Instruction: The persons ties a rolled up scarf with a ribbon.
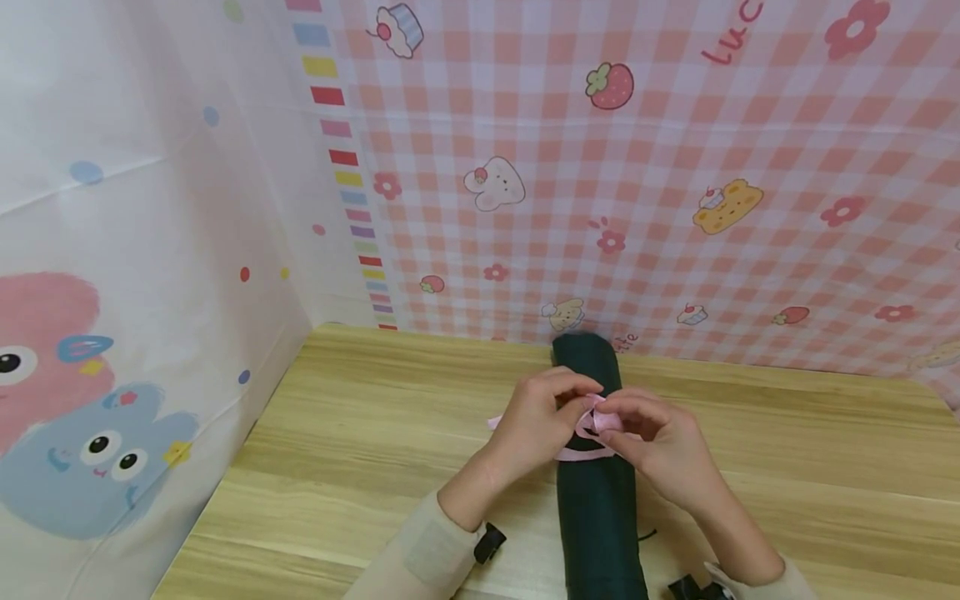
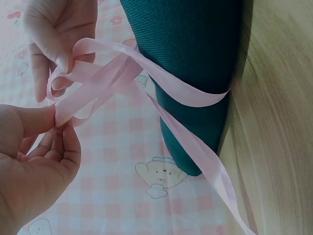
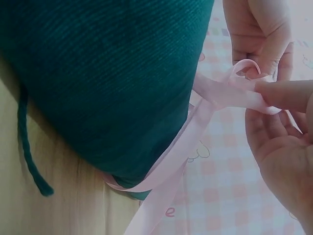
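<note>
A dark green roll of cloth [image 1: 602, 517] lies lengthwise on the wooden table, with a pink ribbon [image 1: 581, 455] looped round its upper part. Above the roll, my left hand [image 1: 534, 419] pinches the ribbon between thumb and fingers, as the left wrist view shows. Close beside it, my right hand [image 1: 670, 446] pinches another part of the ribbon, where it bends into a loop [image 3: 247, 68]. One ribbon tail [image 2: 210, 161] trails down past the roll in the left wrist view. The ribbon strands cross between the hands and the cloth.
The wooden table [image 1: 360, 467] extends on both sides of the roll. A short green cord [image 3: 30, 152] sticks out from beside the roll. Behind stands a pink checked cloth [image 1: 525, 108] with printed figures, and a white printed cloth [image 1: 150, 225] hangs at the left.
</note>
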Demonstrator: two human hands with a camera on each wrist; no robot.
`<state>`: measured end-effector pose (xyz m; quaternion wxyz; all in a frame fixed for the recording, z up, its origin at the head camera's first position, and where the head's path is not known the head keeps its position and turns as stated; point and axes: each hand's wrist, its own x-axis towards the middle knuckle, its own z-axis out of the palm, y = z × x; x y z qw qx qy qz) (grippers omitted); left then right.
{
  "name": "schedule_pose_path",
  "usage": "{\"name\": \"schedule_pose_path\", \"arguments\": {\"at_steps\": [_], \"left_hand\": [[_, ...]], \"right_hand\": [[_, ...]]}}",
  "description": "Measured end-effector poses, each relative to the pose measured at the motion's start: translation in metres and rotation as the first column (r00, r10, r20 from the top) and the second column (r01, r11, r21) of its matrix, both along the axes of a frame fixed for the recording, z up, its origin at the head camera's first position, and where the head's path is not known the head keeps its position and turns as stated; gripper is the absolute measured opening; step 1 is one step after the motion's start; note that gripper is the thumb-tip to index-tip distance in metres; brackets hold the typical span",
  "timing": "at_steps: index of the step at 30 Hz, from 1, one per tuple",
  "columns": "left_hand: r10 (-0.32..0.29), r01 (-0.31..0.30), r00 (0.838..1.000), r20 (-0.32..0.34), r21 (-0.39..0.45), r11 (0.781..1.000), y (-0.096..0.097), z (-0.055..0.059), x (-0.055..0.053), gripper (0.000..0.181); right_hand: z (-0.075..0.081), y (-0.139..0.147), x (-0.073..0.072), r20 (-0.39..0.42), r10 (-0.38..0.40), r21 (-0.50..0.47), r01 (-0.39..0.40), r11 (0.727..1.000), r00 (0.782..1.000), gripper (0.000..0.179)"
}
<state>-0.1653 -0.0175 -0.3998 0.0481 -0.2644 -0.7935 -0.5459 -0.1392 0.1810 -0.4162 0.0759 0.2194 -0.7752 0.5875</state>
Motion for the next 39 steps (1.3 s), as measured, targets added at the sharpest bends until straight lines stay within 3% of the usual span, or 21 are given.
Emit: {"name": "schedule_pose_path", "arguments": {"at_steps": [9,22,30,39], "left_hand": [[-0.009,0.009,1.000,-0.016,0.000,1.000,-0.0007,-0.0001,0.0002,0.017],[-0.005,0.005,1.000,-0.005,-0.003,1.000,-0.0010,0.0006,0.0009,0.017],[-0.005,0.005,1.000,-0.002,0.000,1.000,-0.0006,0.0013,0.0015,0.016],[-0.008,0.008,1.000,-0.001,-0.007,1.000,-0.0003,0.0013,0.0011,0.016]], "right_hand": [[-0.0001,0.0026,-0.0013,-0.068,0.069,-0.009,-0.070,0.998,0.995,0.036],[-0.0007,0.0035,0.0003,-0.048,0.096,-0.026,-0.097,0.995,0.994,0.042],[-0.0010,0.0049,0.0007,-0.015,0.057,-0.008,-0.057,0.998,0.998,0.040],[-0.0046,0.0084,-0.0012,-0.057,0.176,-0.075,-0.180,0.981,0.983,0.039]]}}
